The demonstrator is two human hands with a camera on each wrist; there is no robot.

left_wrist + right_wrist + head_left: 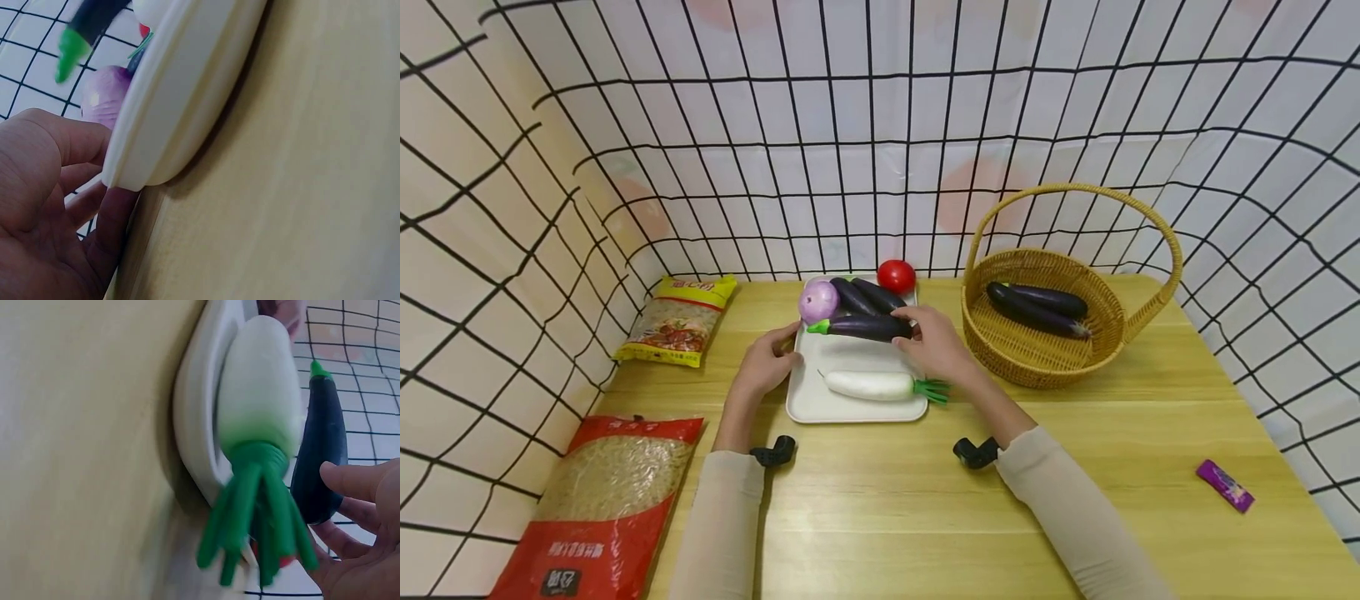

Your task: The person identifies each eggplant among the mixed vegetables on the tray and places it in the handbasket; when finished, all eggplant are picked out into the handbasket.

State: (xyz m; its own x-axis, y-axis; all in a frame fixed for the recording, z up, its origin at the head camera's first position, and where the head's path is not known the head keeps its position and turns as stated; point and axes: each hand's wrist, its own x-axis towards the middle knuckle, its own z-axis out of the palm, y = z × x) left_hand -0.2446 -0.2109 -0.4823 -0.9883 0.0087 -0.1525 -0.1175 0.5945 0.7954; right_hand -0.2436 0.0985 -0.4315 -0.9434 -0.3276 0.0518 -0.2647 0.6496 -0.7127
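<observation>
My right hand [931, 340] pinches the blunt end of a dark purple eggplant [865, 327] between thumb and fingers, over a white tray [850, 410]. The green stem end of that eggplant [320, 434] points left, away from the palm. At the tray's left side my left hand [765, 364] pinches the rim, thumb and fingers on either side of its corner in the left wrist view. On the tray lie a white radish [871, 385] with green leaves, a purple onion [818, 302], two more eggplants [852, 297] and, at the back right corner, a red tomato [897, 277].
To the right stands a wicker basket [981, 340] with a tall handle, two eggplants [1037, 308] inside. A yellow food bag [679, 321] and a larger red bag [602, 500] lie at left. A small purple packet [1225, 486] lies at right. Black wire grid [868, 142] encloses the table.
</observation>
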